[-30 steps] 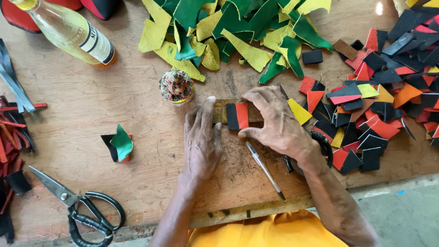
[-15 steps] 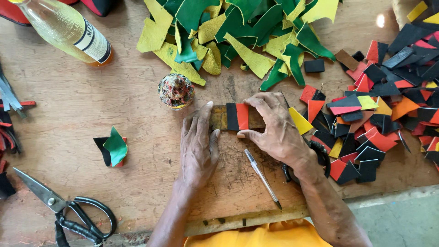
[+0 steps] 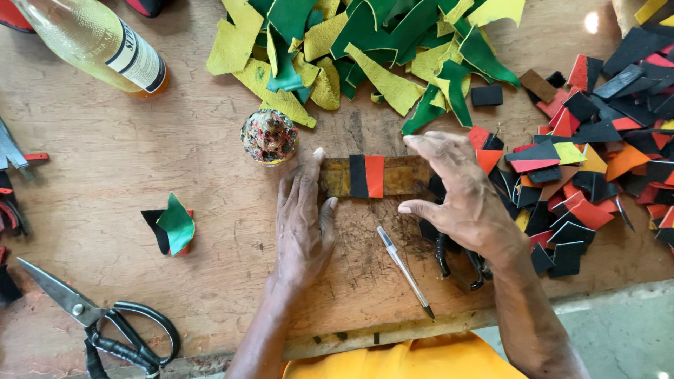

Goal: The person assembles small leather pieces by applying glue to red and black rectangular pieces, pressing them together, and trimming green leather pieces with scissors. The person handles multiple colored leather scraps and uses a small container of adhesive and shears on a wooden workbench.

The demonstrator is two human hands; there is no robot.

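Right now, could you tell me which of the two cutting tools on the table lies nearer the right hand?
The dark pliers-like tool, partly under the right hand; the black-handled scissors lie at the table's far left.

- A clear glass bottle of pale yellow liquid (image 3: 84, 42) is lying tilted at the top left corner of the worn wooden table (image 3: 210, 281), well apart from both hands.
- A white paper label with a dark band (image 3: 138, 60) is wrapping the bottle's body near its lower end.

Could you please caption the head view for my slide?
Left hand and right hand flank a brown strip on the workbench.
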